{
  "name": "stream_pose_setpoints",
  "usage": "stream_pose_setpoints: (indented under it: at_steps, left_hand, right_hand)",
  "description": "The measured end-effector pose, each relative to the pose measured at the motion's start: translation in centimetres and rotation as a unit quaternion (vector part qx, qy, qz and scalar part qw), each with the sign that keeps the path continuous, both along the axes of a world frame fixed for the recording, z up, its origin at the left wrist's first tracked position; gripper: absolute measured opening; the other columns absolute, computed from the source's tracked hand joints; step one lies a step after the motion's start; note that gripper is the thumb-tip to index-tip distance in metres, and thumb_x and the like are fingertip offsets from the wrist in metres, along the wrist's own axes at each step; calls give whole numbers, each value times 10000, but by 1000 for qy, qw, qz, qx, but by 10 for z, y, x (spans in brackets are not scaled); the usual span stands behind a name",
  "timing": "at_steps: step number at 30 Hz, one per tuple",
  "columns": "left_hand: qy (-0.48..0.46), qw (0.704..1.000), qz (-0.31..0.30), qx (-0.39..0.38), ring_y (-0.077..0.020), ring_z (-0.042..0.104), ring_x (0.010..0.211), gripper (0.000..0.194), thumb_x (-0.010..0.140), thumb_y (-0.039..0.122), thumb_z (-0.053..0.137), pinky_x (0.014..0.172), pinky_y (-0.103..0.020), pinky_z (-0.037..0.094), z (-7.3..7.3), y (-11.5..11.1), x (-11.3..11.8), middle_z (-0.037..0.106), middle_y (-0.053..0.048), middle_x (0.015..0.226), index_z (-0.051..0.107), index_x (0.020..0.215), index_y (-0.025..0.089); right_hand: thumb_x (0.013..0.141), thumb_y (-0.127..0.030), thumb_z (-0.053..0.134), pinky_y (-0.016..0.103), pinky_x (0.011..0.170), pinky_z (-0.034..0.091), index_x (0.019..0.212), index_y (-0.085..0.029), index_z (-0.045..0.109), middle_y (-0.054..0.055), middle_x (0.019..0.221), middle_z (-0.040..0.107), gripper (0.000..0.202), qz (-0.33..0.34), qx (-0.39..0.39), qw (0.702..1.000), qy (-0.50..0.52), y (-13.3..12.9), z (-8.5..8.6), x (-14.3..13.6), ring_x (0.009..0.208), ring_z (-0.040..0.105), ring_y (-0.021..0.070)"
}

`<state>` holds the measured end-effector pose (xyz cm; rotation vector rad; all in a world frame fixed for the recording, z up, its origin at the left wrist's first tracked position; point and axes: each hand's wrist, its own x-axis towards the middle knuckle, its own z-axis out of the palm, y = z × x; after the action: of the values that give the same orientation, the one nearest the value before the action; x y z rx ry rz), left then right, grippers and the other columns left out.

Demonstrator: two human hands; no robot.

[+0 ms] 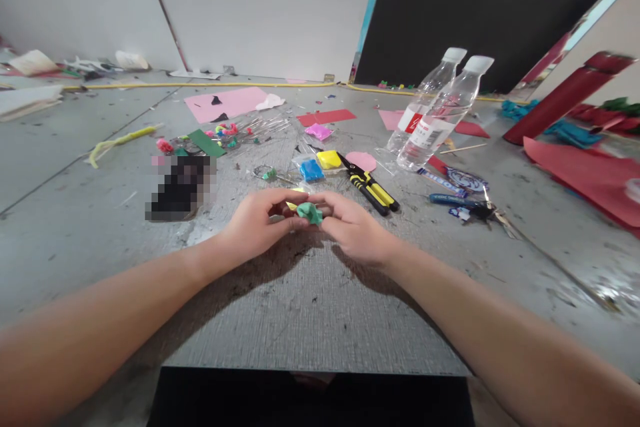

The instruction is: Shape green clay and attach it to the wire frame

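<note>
Now both hands, left (260,223) and right (357,230), pinch the green lump (310,213) between them, just this side of the blue packet (312,170); it looks light, soft and easily dented, so fingertips lightly at its edges suit it best.

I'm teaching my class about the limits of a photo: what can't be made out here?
All in the head view:
- Green piece: its full shape, partly covered by the left hand and right hand.
- Dark patch: what it is, masked by pixelation.
- Bottle label: its fine print, too small and blurred.
- Red sheet: its far end, cut off by the right edge.
</note>
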<state>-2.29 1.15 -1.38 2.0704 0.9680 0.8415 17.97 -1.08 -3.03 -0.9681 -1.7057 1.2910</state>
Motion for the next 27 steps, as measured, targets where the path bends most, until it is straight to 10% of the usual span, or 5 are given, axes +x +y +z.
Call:
stream_pose_setpoints:
  at_steps: [5, 15, 20, 27]
  left_hand:
    - [24, 999, 44, -15, -203, 753, 792, 299, 857, 336, 701, 719, -319, 602, 0, 3, -2, 813, -68, 960, 749, 1102, 171]
    - [57, 997, -22, 56, -240, 746, 1086, 421, 889, 134, 507, 959, -378, 590, 2, -6, 1, 793, -64, 1198, 742, 1231, 204]
    - [-18, 995, -80, -50, -238, 742, 1095, 574, 816, 85, 504, 941, -383, 613, 1, -9, 1, 787, -52, 1208, 696, 1337, 229]
    - [-124, 972, -43, -197, -213, 770, 922, 291, 903, 303, 671, 821, -353, 640, 1, -9, 6, 814, -91, 1068, 784, 1144, 187]
  right_hand:
    - [822, -82, 572, 457, 1072, 543, 1308, -248, 598, 76, 1275, 693, 514, 109, 12, 991, 70, -4, -7, -4, 1162, 685, 233]
    - [828, -403, 751, 384, 771, 558, 1012, -190, 658, 81, 951, 766, 296, -64, 72, 992, -78, -2, 1, 0, 833, 712, 221]
    - [846, -277, 655, 369, 711, 512, 944, -204, 623, 57, 879, 733, 127, -83, 116, 980, -139, 1, 2, 5, 778, 668, 208]
    - [886, -185, 526, 319, 616, 456, 799, -234, 513, 19, 728, 665, 101, -91, 154, 968, -179, -3, 4, 3, 662, 616, 179]
